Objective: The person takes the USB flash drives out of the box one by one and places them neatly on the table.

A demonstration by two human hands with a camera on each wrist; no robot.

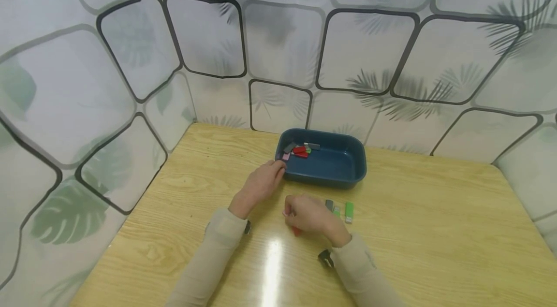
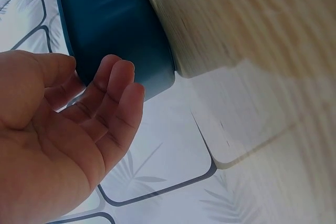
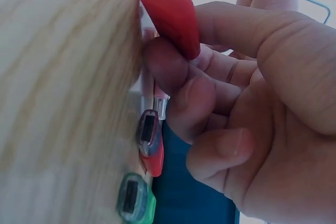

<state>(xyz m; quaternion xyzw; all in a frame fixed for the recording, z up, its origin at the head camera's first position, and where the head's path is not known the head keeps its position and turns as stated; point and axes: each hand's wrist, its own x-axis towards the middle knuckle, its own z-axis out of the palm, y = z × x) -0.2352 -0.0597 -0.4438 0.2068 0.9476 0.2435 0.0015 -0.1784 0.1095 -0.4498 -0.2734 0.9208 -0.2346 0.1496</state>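
A dark blue plastic bin (image 1: 322,182) stands toward the back of the table. My left hand (image 1: 261,182) is at the bin's front left corner; in the left wrist view its thumb and forefinger pinch the rim, the other fingers loosely bent. In front of the bin, my right hand (image 1: 310,213) hovers low over the table, pinching a red USB stick (image 3: 170,19) between thumb and forefinger. A grey USB stick (image 1: 329,204) and green USB sticks (image 1: 349,211) lie to its right. Another red stick (image 3: 154,162) shows beyond the fingers in the right wrist view.
Inside the bin's left end lie several USB sticks: red (image 1: 300,150), pink (image 1: 285,156) and grey (image 1: 312,146) among them. The wood-grained table (image 1: 435,229) meets patterned walls (image 1: 278,41) at the back and sides.
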